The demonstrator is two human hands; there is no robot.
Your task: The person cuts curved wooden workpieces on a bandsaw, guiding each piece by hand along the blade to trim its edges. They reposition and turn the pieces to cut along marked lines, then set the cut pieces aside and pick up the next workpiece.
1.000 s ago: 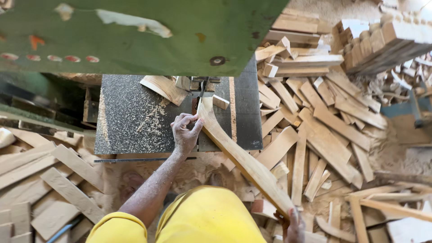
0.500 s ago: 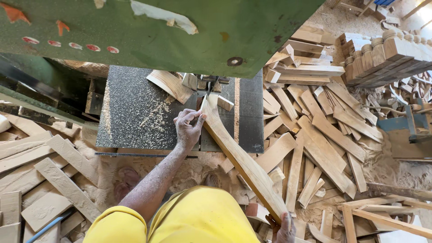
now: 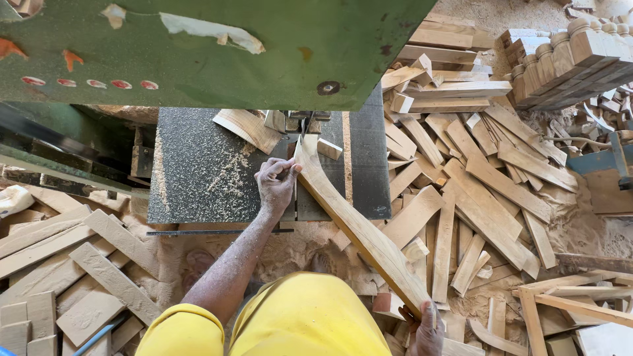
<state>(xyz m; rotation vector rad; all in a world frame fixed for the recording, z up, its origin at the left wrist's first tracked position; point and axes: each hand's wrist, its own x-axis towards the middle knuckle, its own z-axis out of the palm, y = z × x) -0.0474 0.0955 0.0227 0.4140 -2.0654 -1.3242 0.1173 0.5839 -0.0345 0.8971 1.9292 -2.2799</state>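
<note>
- Two bare hands steer one long curved wooden piece (image 3: 359,227) across the dark saw table (image 3: 198,178) of a green bandsaw (image 3: 198,46), seen from above.
- Its far end lies at the blade guide (image 3: 304,122), near the back of the table. Its near end hangs off the front edge, toward the person's yellow shirt (image 3: 297,320).
- Left hand (image 3: 277,184) rests on the table with fingers pinched closed against the left edge of the piece, close to the cutting point. If the wood jumped or the fingers slid forward, they could meet the blade.
- Right hand (image 3: 428,326) grips the near end at the bottom of the view, fingers wrapped round it. How firmly it holds cannot be told.
- Because the piece is long and curved, with much of it unsupported, a small twist from the right hand could likely pinch the blade or pull the cut off line.
- A small wooden offcut (image 3: 330,148) sits just beside the piece near the guide, and a larger curved scrap (image 3: 247,128) lies to the left. Either could catch and be thrown.
- Sawdust (image 3: 231,175) scattered over the table may let the wood skid.
- Loose planks and scraps (image 3: 475,171) cover the ground around the person, so footing looks poor.
</note>
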